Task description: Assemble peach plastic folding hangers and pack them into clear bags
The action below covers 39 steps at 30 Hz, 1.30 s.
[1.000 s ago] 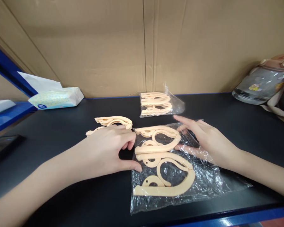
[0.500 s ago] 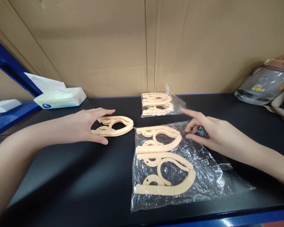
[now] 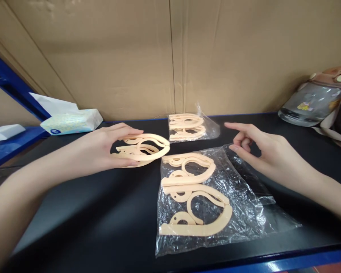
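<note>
My left hand (image 3: 113, 146) grips a beige folded travel hanger (image 3: 159, 153) by its left end, thumb at the near edge and fingers at the far edge. The hanger is tilted slightly above another folded hanger (image 3: 150, 148), partly hidden beneath it. On the right, my right hand (image 3: 261, 146) hovers with nothing in it, index finger stretched out and the others loosely curled. Nearest to it is a clear plastic bag (image 3: 244, 197), lying flat with folded hangers (image 3: 199, 229) inside. Behind that lies a smaller clear bag (image 3: 211, 129) with several folded hangers (image 3: 187, 121).
At the back left sits a tissue pack (image 3: 74, 121) with a tissue sticking out. A clear bottle (image 3: 309, 102) with a brown lid and strap stands at the back right. A cardboard wall (image 3: 116, 57) closes off the back of the black table (image 3: 102, 220). Blue framing (image 3: 14, 91) rises at left.
My left hand has closed on a hanger and raised it off the one underneath. My right hand has drawn back slightly right, away from the bags.
</note>
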Available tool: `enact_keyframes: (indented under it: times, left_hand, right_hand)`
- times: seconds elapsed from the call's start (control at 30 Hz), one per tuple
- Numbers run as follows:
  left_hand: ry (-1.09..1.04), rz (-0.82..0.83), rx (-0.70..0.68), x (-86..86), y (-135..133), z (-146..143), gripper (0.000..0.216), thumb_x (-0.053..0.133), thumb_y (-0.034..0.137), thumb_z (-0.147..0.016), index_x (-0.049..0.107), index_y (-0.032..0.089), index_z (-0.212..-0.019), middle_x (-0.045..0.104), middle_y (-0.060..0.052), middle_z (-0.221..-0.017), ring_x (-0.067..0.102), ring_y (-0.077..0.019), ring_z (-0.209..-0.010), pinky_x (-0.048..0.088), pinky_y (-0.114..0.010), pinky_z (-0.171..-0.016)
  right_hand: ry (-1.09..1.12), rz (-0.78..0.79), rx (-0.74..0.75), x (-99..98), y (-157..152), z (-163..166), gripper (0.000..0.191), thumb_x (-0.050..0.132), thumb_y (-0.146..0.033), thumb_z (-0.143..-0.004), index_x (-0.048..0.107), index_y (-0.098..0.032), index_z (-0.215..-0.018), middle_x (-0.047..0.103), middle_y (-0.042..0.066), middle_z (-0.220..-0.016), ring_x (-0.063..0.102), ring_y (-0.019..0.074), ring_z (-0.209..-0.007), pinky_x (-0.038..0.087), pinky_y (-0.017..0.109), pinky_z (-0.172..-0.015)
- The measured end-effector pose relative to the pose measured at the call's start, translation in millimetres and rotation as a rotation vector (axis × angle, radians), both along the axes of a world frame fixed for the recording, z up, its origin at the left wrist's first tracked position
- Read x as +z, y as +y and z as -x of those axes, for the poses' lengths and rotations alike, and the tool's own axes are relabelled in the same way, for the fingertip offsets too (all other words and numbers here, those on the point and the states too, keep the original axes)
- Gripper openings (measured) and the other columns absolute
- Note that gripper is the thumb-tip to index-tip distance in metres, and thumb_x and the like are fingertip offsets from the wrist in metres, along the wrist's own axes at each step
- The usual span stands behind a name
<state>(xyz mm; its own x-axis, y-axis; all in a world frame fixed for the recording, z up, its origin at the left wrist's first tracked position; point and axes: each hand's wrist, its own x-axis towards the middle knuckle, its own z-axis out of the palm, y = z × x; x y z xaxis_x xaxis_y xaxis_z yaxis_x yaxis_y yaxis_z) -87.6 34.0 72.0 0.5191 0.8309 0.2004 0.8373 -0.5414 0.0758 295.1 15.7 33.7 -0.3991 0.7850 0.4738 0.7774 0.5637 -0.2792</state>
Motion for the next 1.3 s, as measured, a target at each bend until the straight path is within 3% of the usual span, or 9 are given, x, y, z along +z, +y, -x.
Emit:
enact_keyframes:
  times: [0.13, 0.27, 0.37, 0.47, 0.57, 0.7, 0.83, 1.3]
  left_hand:
    - [-0.14, -0.116, -0.142, -5.2, -23, -41, 0.059, 0.068, 0.053, -0.084, 0.049, 0.027, -0.134, 0.058, -0.004, -0.129, 0.058, -0.0243, -0.115, 0.047, -0.035, -0.097]
    - [-0.175, -0.18, -0.279, -18.7, -45, -76, 0.057, 0.067, 0.047, -0.087, 0.043, 0.024, -0.134, 0.057, -0.006, -0.13, 0.055, -0.024, -0.119, 0.044, -0.036, -0.099]
    - [-0.193, -0.196, -0.322, -27.4, -54, -87, 0.048, 0.068, 0.043, -0.088, 0.044, 0.021, -0.124, 0.058, -0.008, -0.131, 0.056, -0.0231, -0.117, 0.044, -0.036, -0.097]
    - [-0.196, -0.219, -0.343, -32.1, -56, -88, 0.039, 0.068, 0.041, -0.089, 0.047, 0.02, -0.114, 0.057, -0.009, -0.131, 0.057, -0.0236, -0.116, 0.043, -0.037, -0.096]
    - [-0.185, -0.228, -0.331, -33.8, -54, -86, 0.045, 0.07, 0.045, -0.086, 0.048, 0.02, -0.116, 0.057, -0.009, -0.131, 0.057, -0.0247, -0.115, 0.042, -0.038, -0.096]
    - [-0.176, -0.223, -0.314, -34.2, -49, -84, 0.052, 0.07, 0.049, -0.084, 0.048, 0.02, -0.121, 0.057, -0.008, -0.132, 0.056, -0.0252, -0.117, 0.041, -0.039, -0.098]
    - [-0.167, -0.209, -0.316, -35.0, -47, -83, 0.054, 0.07, 0.051, -0.084, 0.048, 0.022, -0.123, 0.056, -0.007, -0.133, 0.055, -0.0246, -0.118, 0.039, -0.038, -0.099]
    - [-0.209, -0.16, -0.299, -35.6, -46, -83, 0.051, 0.072, 0.048, -0.084, 0.048, 0.025, -0.123, 0.056, -0.007, -0.134, 0.055, -0.0248, -0.12, 0.042, -0.039, -0.098]
  right_hand:
    - [0.167, 0.026, 0.099, 4.8, -12, 12, 0.031, 0.056, -0.033, -0.095, 0.06, -0.022, -0.123, 0.057, -0.002, -0.078, 0.053, 0.012, -0.066, 0.044, 0.026, -0.062]
    - [0.271, 0.285, 0.235, 8.2, -22, 21, 0.016, 0.061, -0.038, -0.092, 0.067, -0.024, -0.095, 0.055, -0.004, -0.072, 0.048, 0.0102, -0.063, 0.039, 0.024, -0.059]
    - [0.318, 0.547, 0.299, 9.8, -25, 24, 0.026, 0.064, -0.037, -0.09, 0.059, -0.02, -0.071, 0.045, -0.006, -0.063, 0.039, 0.009, -0.058, 0.033, 0.023, -0.054]
    - [0.394, 0.746, 0.289, 10.7, -24, 23, 0.03, 0.067, -0.042, -0.087, 0.058, -0.019, -0.069, 0.039, -0.006, -0.063, 0.035, 0.009, -0.058, 0.028, 0.024, -0.052]
    - [0.472, 0.847, 0.267, 11.3, -22, 23, 0.036, 0.066, -0.051, -0.084, 0.061, -0.019, -0.069, 0.042, -0.004, -0.063, 0.038, 0.01, -0.058, 0.028, 0.025, -0.051]
    - [0.524, 0.911, 0.233, 12.5, -19, 23, 0.038, 0.067, -0.054, -0.082, 0.065, -0.019, -0.07, 0.051, -0.002, -0.064, 0.046, 0.0117, -0.059, 0.034, 0.026, -0.054]
    - [0.567, 0.923, 0.24, 13.1, -18, 22, 0.032, 0.073, -0.047, -0.08, 0.065, -0.018, -0.067, 0.047, -0.004, -0.062, 0.041, 0.0099, -0.058, 0.031, 0.024, -0.053]
    - [0.488, 0.914, 0.273, 13.3, -15, 19, 0.036, 0.069, -0.049, -0.083, 0.062, -0.018, -0.066, 0.041, -0.004, -0.062, 0.036, 0.0098, -0.058, 0.029, 0.025, -0.051]
